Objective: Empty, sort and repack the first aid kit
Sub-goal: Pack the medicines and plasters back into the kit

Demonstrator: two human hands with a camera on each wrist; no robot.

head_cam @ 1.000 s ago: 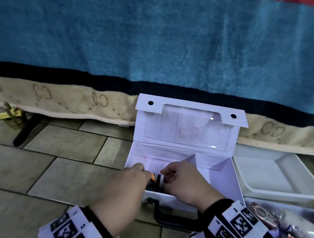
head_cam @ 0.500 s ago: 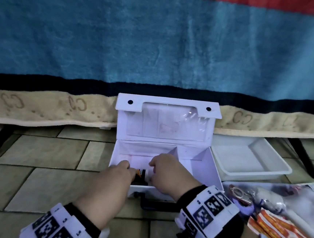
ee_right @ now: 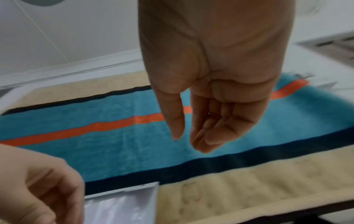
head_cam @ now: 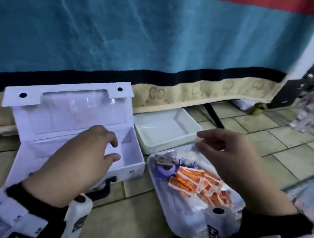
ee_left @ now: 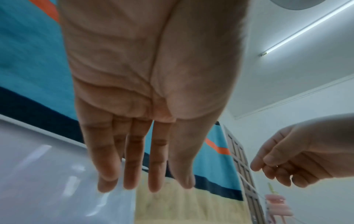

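The white first aid box [head_cam: 67,114] stands open on the tiled floor with its lid upright. My left hand [head_cam: 116,150] hovers over the box with fingers spread and relaxed, holding nothing; it hides the left compartment. The right compartment looks bare. In the left wrist view the left hand [ee_left: 153,181] shows straight fingers above the lid [ee_left: 47,166]. My right hand [head_cam: 199,141] floats above the supply tray [head_cam: 173,205], fingers loosely curled and holding nothing, as the right wrist view [ee_right: 188,141] also shows. On that tray lie orange sachets [head_cam: 194,181] and a purple tape roll [head_cam: 164,170].
A bare white tray [head_cam: 162,130] sits behind the supply tray, next to the box. A blue blanket [head_cam: 141,32] hangs down behind everything, with a black leg [head_cam: 213,114] under it. Clear packets [head_cam: 312,113] lie at the far right. Open floor tiles [head_cam: 282,148] spread to the right.
Both hands have come up out of the box. The right hand has swung right over the supply tray and the left hand has opened. My view has turned to the right.
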